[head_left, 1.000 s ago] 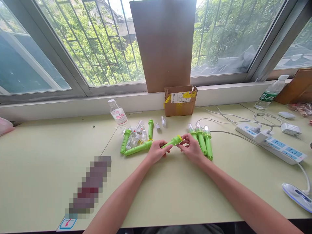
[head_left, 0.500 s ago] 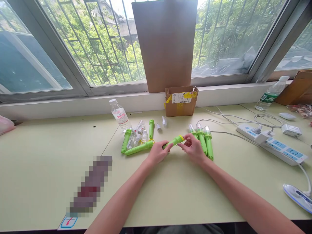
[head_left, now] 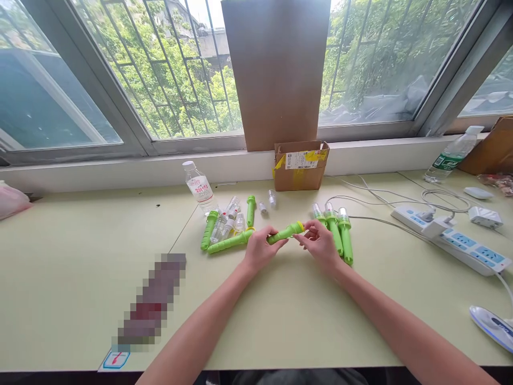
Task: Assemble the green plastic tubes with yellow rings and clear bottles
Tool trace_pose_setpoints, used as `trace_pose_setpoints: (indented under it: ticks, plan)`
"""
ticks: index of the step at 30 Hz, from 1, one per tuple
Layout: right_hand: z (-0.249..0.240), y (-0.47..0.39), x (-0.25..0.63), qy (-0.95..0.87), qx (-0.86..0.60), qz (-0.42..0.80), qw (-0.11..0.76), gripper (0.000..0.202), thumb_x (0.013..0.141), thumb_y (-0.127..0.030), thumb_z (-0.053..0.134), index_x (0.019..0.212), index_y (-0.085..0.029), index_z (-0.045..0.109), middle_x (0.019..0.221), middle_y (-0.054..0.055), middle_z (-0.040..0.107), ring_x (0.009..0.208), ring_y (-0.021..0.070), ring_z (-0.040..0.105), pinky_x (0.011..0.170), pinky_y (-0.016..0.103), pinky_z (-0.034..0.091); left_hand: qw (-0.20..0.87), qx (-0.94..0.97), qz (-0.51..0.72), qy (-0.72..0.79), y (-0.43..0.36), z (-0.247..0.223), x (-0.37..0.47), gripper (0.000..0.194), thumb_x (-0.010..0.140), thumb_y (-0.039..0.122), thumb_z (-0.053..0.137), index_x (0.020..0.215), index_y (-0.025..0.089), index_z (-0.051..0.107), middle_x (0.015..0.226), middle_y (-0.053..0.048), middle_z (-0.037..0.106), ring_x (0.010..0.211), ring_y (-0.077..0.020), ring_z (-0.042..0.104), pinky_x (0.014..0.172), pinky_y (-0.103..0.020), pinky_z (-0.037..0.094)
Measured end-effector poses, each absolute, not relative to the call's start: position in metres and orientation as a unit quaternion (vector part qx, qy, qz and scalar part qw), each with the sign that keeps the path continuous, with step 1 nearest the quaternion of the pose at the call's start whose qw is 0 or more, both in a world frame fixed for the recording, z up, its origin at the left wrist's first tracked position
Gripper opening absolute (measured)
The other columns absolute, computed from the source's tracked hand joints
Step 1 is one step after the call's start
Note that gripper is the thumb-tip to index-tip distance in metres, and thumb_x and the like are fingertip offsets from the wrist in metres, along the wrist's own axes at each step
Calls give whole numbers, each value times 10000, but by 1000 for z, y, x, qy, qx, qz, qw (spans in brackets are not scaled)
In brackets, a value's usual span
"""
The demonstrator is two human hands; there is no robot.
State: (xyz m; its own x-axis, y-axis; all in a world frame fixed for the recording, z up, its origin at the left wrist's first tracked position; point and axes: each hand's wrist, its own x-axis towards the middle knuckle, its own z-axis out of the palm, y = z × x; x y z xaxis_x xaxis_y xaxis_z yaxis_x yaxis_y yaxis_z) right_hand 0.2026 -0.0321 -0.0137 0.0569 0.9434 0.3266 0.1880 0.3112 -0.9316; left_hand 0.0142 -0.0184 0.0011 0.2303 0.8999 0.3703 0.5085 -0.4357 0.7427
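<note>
My left hand point(head_left: 262, 247) is closed round a green ridged plastic tube point(head_left: 285, 234), held tilted just above the table. At the tube's right end sits a yellow ring point(head_left: 300, 227), pinched by the fingertips of my right hand point(head_left: 319, 243). Left of my hands lie more green tubes point(head_left: 230, 244) and several clear plastic caps point(head_left: 218, 229). Beyond them, two small clear pieces with white bases point(head_left: 272, 199) stand apart. Close beside my right hand, three green tubes with clear tops point(head_left: 345, 235) lie side by side.
A water bottle point(head_left: 200, 190) stands behind the left pile, and a small cardboard box point(head_left: 301, 174) is by the window wall. At right are a power strip point(head_left: 452, 240), loose cables, a white device point(head_left: 491, 327) and another bottle point(head_left: 452, 155). A pixelated dark patch point(head_left: 154, 299) covers something at left.
The whole view has shifted slightly. Both hands stay on the green tube and its yellow ring, with only a small movement of the right fingers.
</note>
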Motion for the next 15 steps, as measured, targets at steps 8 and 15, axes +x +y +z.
trace_pose_setpoints:
  ticks: [8,15]
  plan:
    - [-16,-29,203,-607,-483,358,519,441,696,-533,679,880,-233,413,895,46,588,752,222,661,414,282,555,278,730,392,486,-19,1,15,305,752,481,618,726,181,575,614,25,554,545,-105,466,534,-233,341]
    - [-12,-32,201,-604,-480,352,530,404,721,-519,669,866,-229,427,887,52,623,768,227,675,447,276,558,336,706,393,484,-19,3,15,351,732,516,628,701,173,559,607,25,548,525,-100,476,499,-228,352]
